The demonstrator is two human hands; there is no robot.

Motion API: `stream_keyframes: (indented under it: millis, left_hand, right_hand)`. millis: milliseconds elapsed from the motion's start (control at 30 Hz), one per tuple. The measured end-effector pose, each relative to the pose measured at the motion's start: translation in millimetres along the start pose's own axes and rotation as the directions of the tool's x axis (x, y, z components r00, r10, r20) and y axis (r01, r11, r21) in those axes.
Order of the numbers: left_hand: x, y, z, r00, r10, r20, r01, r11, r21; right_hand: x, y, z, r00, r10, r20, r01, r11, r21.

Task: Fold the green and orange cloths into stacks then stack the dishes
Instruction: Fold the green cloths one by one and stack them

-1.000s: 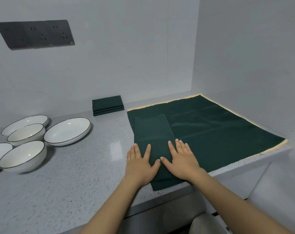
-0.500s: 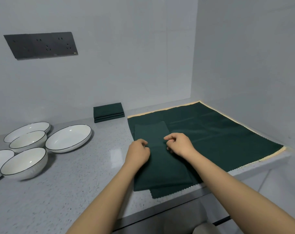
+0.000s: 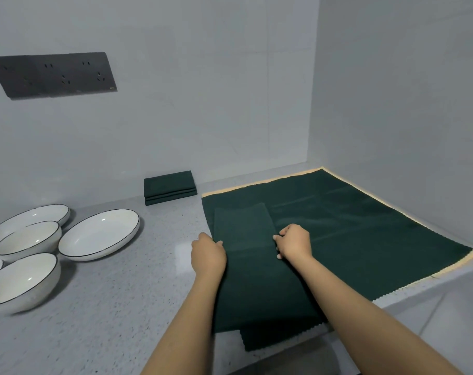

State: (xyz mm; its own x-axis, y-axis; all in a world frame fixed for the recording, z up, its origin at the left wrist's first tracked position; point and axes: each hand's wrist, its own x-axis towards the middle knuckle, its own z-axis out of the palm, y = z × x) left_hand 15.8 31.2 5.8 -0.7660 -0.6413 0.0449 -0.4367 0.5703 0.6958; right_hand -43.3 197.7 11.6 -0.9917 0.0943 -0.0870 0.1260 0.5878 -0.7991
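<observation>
I saw five white dishes (image 3: 99, 234), two of my hands (image 3: 208, 254), one folded pile of green cloths (image 3: 170, 186), and one wall socket plate (image 3: 51, 74).

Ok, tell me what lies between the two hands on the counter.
In the head view, only the folded green strip spans the gap: the left hand grips its left edge, the right hand its right edge.
</observation>
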Motion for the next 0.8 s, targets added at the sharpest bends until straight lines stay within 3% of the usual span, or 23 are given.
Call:
stream_keyframes:
  millis: [167, 267, 400, 534, 701, 801]
  left_hand:
    - [7.8, -3.2, 6.5, 0.998, -0.066, 0.01, 0.067, 0.993, -0.099]
    - [4.3, -5.2, 4.7, 0.995, -0.1, -0.004, 0.096, 0.963, -0.25]
    - [-1.6, -7.0, -0.2, 0.991, -0.128, 0.032, 0.128, 0.867, -0.482]
    - [-5.1, -10.4, -12.9, 0.983, -0.077, 0.166, 0.171, 0.715, -0.678]
    - [-13.9, -12.1, -30.8, 0.947, -0.004, 0.321, 0.265, 0.572, -0.776]
    - [-16.5, -13.3, -33.1, 0.938, -0.024, 0.347, 0.304, 0.539, -0.785]
  right_hand:
    - [5.3, -1.5, -1.4, 0.997, 0.073, 0.008, -0.073, 0.994, 0.08]
    - [5.0, 0.7, -2.5, 0.996, 0.086, 0.036, -0.092, 0.967, 0.236]
    - [-0.3, 3.3, -6.6, 0.993, 0.06, 0.097, -0.096, 0.9, 0.425]
    - [-6.4, 6.8, -19.1, 0.979, -0.054, 0.197, -0.065, 0.832, 0.551]
    - [-14.5, 8.9, -32.9, 0.95, -0.067, 0.305, -0.157, 0.742, 0.652]
    - [-19.5, 11.0, -36.0, 0.952, -0.113, 0.284, -0.106, 0.751, 0.652]
